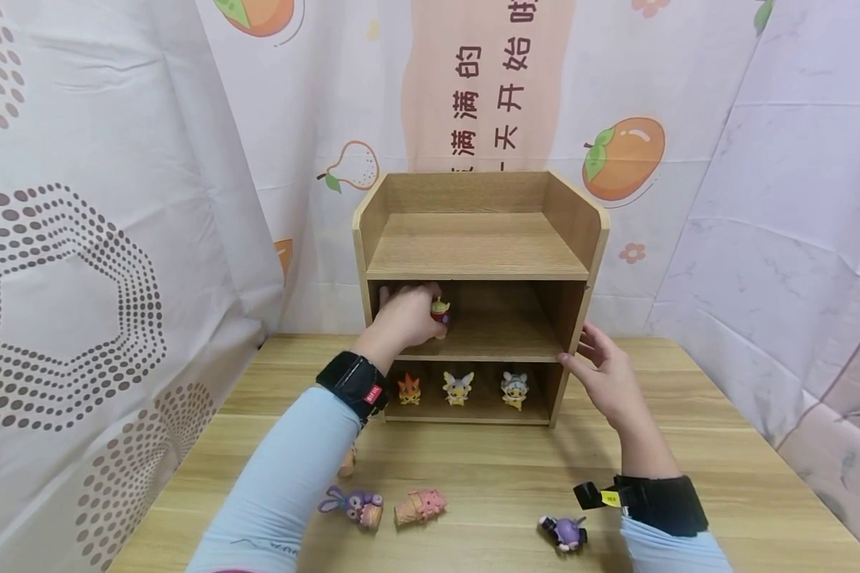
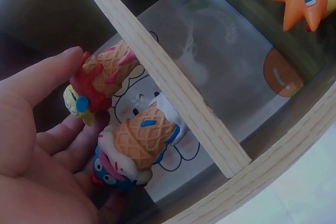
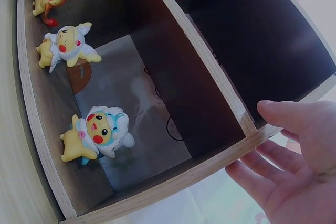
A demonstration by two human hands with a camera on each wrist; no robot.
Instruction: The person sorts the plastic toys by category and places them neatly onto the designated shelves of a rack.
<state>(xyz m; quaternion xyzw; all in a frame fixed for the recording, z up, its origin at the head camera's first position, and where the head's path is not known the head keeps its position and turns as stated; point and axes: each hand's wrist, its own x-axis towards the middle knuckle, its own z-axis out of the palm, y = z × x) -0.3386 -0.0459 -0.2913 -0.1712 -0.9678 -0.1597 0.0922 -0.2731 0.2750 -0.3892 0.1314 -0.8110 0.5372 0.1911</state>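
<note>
My left hand (image 1: 404,318) reaches into the middle compartment of a small wooden shelf unit (image 1: 473,245). Between thumb and fingers it pinches a waffle-cone figurine (image 2: 102,80) with red icing and a yellow head, upright in the compartment. Close beside the same fingers is a second cone figurine (image 2: 139,140) with white icing and a blue face, hidden by the hand in the head view. My right hand (image 1: 609,378) holds the unit's right side panel, thumb at the front edge and fingers along the outside.
Three yellow figurines in costumes stand in the bottom compartment: orange (image 1: 409,390), grey-eared (image 1: 457,388) and white-hooded (image 1: 514,389). On the table lie a purple rabbit figurine (image 1: 354,506), a pink cone figurine (image 1: 420,507) and a purple-and-black figurine (image 1: 564,533). Another is partly behind the left sleeve.
</note>
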